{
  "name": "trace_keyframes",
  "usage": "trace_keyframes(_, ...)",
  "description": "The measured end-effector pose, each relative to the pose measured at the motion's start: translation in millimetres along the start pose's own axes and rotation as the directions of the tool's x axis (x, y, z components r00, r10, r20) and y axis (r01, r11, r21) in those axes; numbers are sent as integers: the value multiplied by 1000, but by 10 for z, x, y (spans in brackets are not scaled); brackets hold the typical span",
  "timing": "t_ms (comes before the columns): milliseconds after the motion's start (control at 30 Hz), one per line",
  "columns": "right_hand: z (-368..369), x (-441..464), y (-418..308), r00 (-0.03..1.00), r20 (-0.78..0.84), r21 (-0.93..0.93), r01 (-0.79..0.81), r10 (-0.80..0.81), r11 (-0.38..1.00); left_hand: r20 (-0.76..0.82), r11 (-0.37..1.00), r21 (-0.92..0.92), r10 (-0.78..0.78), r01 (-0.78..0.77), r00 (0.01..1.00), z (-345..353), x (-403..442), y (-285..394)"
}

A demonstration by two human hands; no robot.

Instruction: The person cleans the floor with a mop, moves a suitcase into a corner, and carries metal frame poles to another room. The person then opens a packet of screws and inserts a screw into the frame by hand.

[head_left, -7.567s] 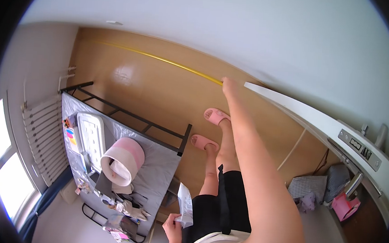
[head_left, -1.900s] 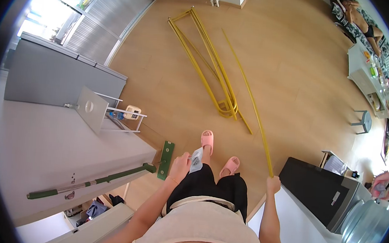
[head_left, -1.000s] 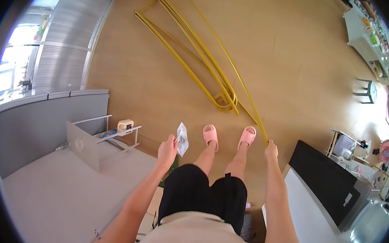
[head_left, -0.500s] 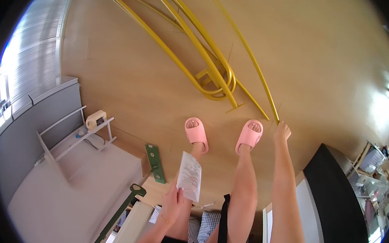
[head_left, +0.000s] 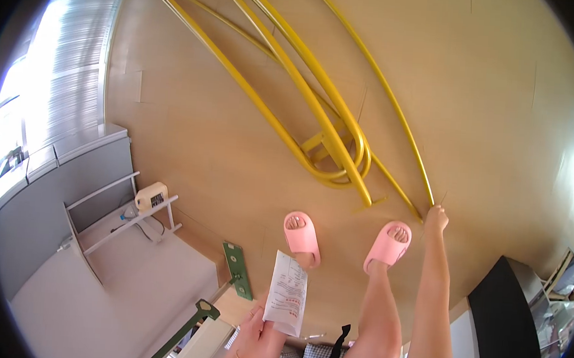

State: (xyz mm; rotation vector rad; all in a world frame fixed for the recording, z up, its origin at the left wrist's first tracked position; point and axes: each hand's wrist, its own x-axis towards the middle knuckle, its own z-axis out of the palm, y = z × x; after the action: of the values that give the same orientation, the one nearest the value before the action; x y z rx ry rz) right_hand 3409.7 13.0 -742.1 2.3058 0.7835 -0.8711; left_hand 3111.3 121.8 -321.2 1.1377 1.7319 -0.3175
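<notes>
Print on the paper (head_left: 286, 291) is too small to read. The view's top edge cuts off the yellow pole (head_left: 391, 95) and the yellow frame (head_left: 240, 82); the right hand (head_left: 437, 218) covers the pole's near end.

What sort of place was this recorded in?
Probably a home or similar living space: the person wears pink slippers, the floor looks like wood, and what seems to be a cluttered shelf stands at the right edge.
</notes>
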Motion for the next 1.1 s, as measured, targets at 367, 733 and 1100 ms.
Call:
trace_keyframes(367,-1451,-781,-2331,493,-716,175,812,-495,556,-197,981,54,192,-185,962,36,125,-673)
trace_keyframes(733,-1457,-753,-2758,845,-362,488,532,-394,691,-221,996,-9,-91,91,971,-269,71,-653)
trace_keyframes(1100,-1910,-1567,-2530,716,-375,569,679,-589,464,-176,964,16,263,-265,948,-73,25,-1255)
